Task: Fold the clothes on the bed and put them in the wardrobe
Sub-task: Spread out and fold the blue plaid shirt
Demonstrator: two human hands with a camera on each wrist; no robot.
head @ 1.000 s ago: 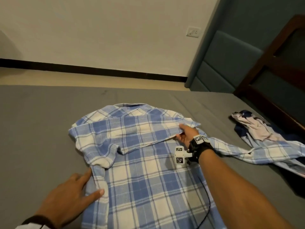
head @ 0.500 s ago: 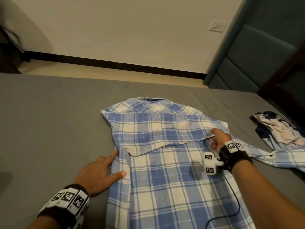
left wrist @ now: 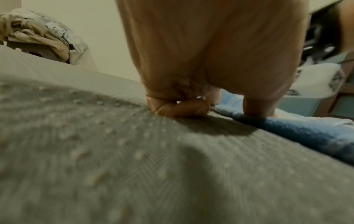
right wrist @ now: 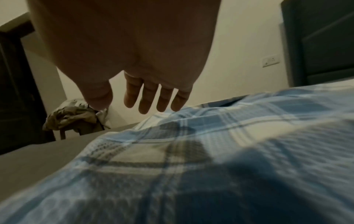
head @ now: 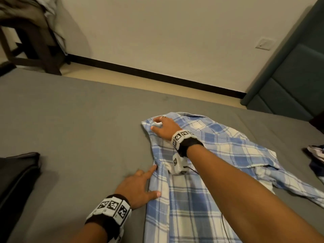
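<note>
both hands' fingers lie straight, flat on the plaid shirt on the bed

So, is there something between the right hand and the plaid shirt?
Nothing visible. The right hand lies open on the plaid shirt's far left corner, on the bed; the left hand presses its near left edge.

Shirt hem ran off bottom edge, garment cut by right edge, chair pile blurred, left fingertips tucked under, unclear.
</note>
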